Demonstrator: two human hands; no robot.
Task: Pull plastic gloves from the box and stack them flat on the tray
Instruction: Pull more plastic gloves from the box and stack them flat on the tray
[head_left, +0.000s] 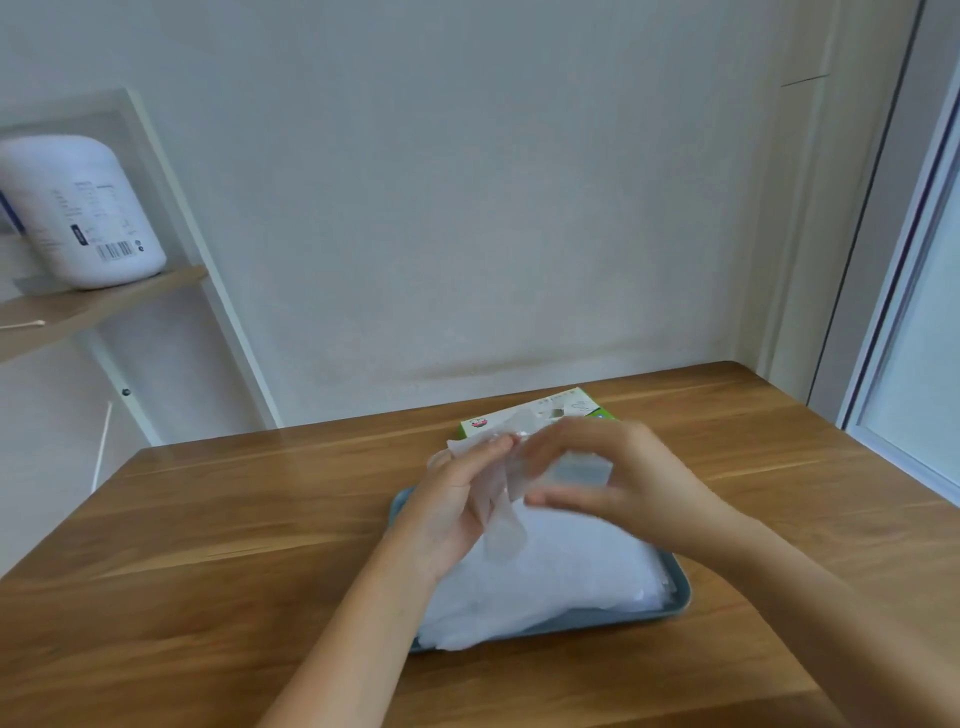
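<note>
Glove stack (545, 582) on tray (675, 605), box (540, 410) behind, on table (208, 545).

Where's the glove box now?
Head view: the green-and-white cardboard glove box sits on the wooden table, right of centre, beyond the blue-grey tray, partly hidden by the left hand and right hand pinching a translucent plastic glove.

The single wide-angle camera, worn on the head, looked forward and down from the near side of the table (208, 519), close over the tray (681, 587), facing the wall (467, 208) beyond.
</note>
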